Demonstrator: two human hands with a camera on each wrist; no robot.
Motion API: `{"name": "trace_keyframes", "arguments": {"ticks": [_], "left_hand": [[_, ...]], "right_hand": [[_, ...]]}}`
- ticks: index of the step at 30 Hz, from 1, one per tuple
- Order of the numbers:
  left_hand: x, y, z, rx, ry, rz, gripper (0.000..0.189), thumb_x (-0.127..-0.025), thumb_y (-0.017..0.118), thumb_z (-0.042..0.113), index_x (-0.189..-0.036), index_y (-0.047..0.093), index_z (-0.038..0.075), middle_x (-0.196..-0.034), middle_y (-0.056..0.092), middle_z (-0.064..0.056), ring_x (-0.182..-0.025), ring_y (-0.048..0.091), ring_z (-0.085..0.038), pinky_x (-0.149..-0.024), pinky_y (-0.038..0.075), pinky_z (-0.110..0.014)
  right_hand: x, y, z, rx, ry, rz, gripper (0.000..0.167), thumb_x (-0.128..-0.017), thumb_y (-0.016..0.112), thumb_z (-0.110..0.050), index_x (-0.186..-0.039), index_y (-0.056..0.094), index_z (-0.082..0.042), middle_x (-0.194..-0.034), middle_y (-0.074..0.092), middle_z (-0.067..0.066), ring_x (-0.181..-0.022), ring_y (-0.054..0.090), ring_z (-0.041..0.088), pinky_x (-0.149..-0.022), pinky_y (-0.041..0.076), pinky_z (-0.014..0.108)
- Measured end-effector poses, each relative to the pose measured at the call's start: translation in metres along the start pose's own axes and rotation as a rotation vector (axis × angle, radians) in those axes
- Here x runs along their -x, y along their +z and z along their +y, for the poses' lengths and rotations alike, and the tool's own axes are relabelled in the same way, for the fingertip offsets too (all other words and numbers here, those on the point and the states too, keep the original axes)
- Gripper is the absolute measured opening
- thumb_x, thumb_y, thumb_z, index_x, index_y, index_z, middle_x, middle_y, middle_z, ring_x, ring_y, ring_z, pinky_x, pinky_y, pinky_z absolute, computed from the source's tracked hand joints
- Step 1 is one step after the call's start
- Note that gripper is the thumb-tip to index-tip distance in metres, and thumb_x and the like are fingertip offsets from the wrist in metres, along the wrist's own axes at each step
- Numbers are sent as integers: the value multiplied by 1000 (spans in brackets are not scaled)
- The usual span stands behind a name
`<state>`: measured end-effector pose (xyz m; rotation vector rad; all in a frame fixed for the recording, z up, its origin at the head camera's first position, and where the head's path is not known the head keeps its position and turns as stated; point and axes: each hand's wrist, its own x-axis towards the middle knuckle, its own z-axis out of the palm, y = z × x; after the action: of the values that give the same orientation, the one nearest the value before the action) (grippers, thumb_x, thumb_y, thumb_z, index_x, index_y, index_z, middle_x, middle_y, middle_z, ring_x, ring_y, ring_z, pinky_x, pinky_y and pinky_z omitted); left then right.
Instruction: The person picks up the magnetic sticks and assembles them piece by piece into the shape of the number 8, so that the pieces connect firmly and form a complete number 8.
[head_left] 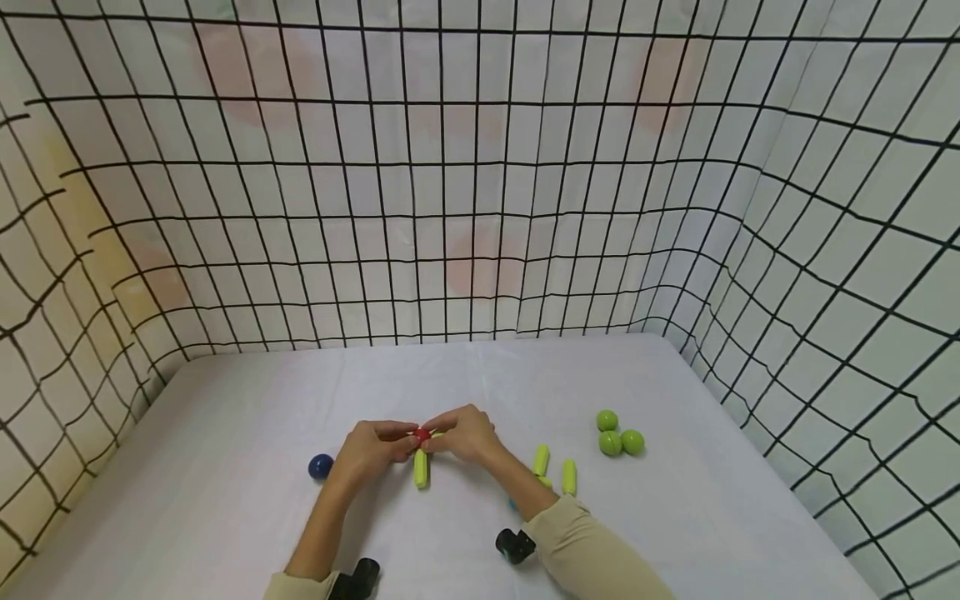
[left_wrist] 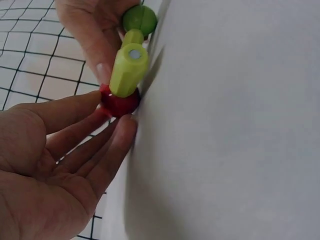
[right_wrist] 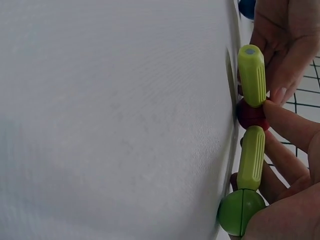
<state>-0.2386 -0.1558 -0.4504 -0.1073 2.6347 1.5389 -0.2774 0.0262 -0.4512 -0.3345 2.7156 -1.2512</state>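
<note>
Both hands meet over the table around a red ball (head_left: 422, 435). My left hand (head_left: 366, 454) pinches the ball between thumb and fingertips from the left. From the ball, one yellow-green ridged rod (head_left: 421, 469) points toward me, with a grey disc in its free end. A second rod (right_wrist: 251, 159) joins the red ball to a green ball (right_wrist: 235, 212), seen in the right wrist view. My right hand (head_left: 467, 435) grips this second rod, a fingertip right at the red ball and the green ball near its palm.
A dark blue ball (head_left: 321, 467) lies left of my left hand. To the right are loose yellow-green rods (head_left: 569, 476), with a blue thing (head_left: 513, 503) partly hidden by my right forearm. Three green balls (head_left: 633, 442) sit farther right. Black netting (head_left: 480, 212) surrounds the white table (head_left: 247, 400).
</note>
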Motion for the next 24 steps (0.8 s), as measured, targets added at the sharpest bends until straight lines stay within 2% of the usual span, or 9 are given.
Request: {"name": "trace_keyframes", "arguments": {"ticks": [4,10,13,16,20,22,24], "left_hand": [[3,-15,1,-24,5,4,29,-94,70,19,-121,74,7,-107,77,-9,-84,73,-17,-83,55,-39],[10,-56,2,-50,8,71,35,-97,68,24,-127,70,5,-113,76,-13,-90,74,-24,-85,56,-44],[16,-77,-1,-109,7,117,38,-98,67,27,-128,68,5,-112,75,-15,-92,72,-26,-81,56,-43],[22,-94,-6,-178,-16,132,40,-97,66,29,-129,68,4,-120,72,-20,-100,70,-32,-80,55,-47],[24,-110,-15,-271,-63,77,43,-97,65,30,-130,66,2,-127,66,-28,-112,64,-43,-84,53,-55],[23,-116,-20,-304,-79,38,45,-97,66,30,-129,65,0,-124,67,-29,-108,65,-42,-84,53,-55],[22,-121,-25,-320,-91,3,47,-96,67,31,-129,65,-2,-116,70,-27,-98,68,-36,-80,54,-50]], "right_hand": [[0,2,0,3,18,-4,20,-79,86,-29,-97,83,-22,-99,79,-1,-110,66,26,-99,37,64],[1,1,-2,-1,44,-7,21,-79,86,-28,-99,83,-22,-100,78,0,-108,65,24,-93,43,54],[1,0,-3,-4,54,-11,23,-79,86,-28,-101,82,-21,-101,77,0,-105,65,23,-85,45,45],[2,0,-3,-9,60,-12,23,-79,86,-27,-100,82,-21,-100,77,0,-104,65,22,-80,45,39],[2,0,-2,-17,55,-12,22,-79,86,-27,-100,82,-21,-99,77,0,-105,65,23,-80,44,39],[1,0,-2,-19,49,-14,22,-79,86,-27,-100,82,-21,-99,77,0,-105,65,23,-80,44,39],[1,0,-2,-20,46,-15,22,-79,86,-26,-100,82,-20,-100,77,1,-105,65,23,-79,44,39]]}}
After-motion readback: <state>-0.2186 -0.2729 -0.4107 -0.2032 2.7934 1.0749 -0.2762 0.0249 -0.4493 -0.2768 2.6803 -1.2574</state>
